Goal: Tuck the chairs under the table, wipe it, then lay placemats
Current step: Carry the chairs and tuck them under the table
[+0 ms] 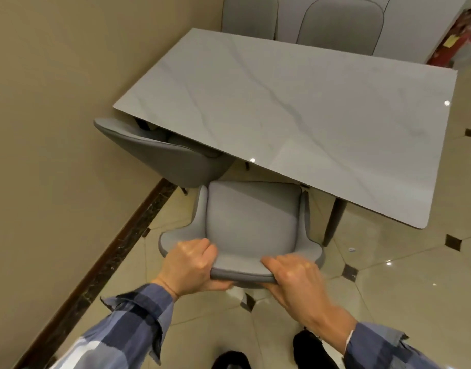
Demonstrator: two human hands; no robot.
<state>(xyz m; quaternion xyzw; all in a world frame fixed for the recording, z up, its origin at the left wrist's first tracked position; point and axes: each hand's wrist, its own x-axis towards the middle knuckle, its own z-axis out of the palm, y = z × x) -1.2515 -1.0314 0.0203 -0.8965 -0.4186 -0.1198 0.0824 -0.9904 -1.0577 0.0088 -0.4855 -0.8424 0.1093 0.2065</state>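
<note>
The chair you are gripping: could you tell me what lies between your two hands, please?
In the head view, only the top edge of the grey chair backrest spans between the left hand and right hand.

Glossy, marble-veined stone-look tabletop point(295, 107); matt grey upholstered chair point(253, 222); polished beige floor tiles point(404, 288); checked cloth sleeves point(133, 323).

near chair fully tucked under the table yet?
No. Most of the near chair's seat still shows in front of the table edge, while the left hand and right hand grip its backrest.
</note>
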